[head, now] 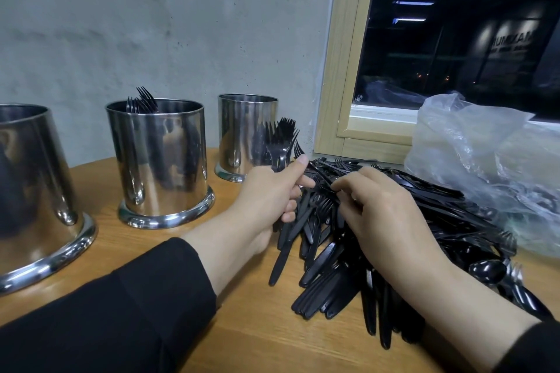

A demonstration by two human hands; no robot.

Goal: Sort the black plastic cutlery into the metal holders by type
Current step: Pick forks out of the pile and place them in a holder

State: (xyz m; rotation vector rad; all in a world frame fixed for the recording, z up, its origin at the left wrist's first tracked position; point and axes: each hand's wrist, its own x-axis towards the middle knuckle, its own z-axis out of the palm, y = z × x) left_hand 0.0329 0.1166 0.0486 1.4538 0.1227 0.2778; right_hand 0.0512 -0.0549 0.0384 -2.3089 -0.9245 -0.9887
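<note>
A big pile of black plastic cutlery lies on the wooden table, right of centre. My left hand grips a bunch of black forks, tines pointing up, at the pile's left edge. My right hand lies over the pile, and its fingertips pinch a black piece close to my left hand. Three metal holders stand along the left and back: a near one at the far left, a middle one with forks sticking out, and a far one behind the fork bunch.
A crumpled clear plastic bag lies at the right behind the pile. A grey concrete wall rises behind the holders, and a wood-framed window stands at the back right. Bare tabletop shows between the holders and my left forearm.
</note>
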